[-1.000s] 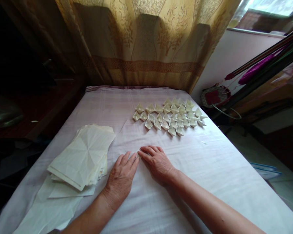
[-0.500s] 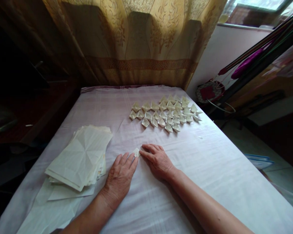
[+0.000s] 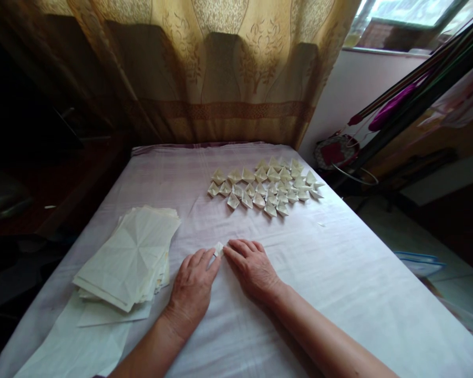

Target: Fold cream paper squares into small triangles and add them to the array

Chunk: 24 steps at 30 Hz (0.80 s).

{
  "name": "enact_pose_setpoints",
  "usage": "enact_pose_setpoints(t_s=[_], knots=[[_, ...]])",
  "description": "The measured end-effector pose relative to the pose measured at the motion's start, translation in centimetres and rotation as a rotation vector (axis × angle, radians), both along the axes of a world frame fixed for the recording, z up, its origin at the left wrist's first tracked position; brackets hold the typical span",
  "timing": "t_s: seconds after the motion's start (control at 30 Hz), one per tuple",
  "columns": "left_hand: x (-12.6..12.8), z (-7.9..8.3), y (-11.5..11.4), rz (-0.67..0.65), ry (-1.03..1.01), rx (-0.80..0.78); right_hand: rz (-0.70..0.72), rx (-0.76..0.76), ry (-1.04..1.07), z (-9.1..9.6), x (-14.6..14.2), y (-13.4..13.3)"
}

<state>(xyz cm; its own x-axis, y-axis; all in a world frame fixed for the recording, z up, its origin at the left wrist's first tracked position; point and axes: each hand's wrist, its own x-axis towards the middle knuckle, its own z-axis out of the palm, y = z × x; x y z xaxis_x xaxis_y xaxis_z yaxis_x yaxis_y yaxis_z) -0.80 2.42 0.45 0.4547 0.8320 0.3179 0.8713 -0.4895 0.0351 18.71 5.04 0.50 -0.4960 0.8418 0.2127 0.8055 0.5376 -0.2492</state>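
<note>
I've got 2 hands near centre of the head view, on the wide surface covered w/ white-lilac cloth (image 3: 315, 283). At their fingertips lies 1 small folded piece of white paper (image 3: 218, 248), its far part showing, the rest hidden. My L hand (image 3: 192, 281) is palm down, fingers extended & close together, tips at the paper's L/near side. My R hand (image 3: 254, 266) is also palm down, fingers slightly bent, index tip at its R side. Can't tell if either is pinching it or just pressing. Near the L hand, to its L, I see a thick, uneven stack of off-white paper sheets (image 3: 136, 252), top sheet w/ creases fanning from its middle; it rests partly on larger pale sheets (image 3: 84, 338). Beyond the R hand, 20+ cream, pointed folded-paper shapes (image 3: 259, 200) stand in loose rows, many touching. Bkgd: gold patterned fabric curtain (image 3: 256, 63) past the far edge; grey-&-red bag (image 3: 335, 152) off the far R corner.
</note>
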Motion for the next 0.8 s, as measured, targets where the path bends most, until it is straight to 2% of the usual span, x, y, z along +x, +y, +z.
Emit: enact_pose_setpoints(t_s=[0.2, 0.47, 0.8], knots=[[-0.6, -0.7, -0.4, 0.032, -0.034, -0.076, -0.061, 0.0, 0.033, -0.4, -0.4, -0.2], [-0.5, -1.0, -0.8, 0.045, -0.042, -0.04, -0.132, 0.013, 0.114, -0.1, -1.7, 0.1], [0.3, 0.4, -0.5, 0.055, -0.033, -0.05, -0.155, 0.055, 0.201, -0.7, -2.1, -0.4]])
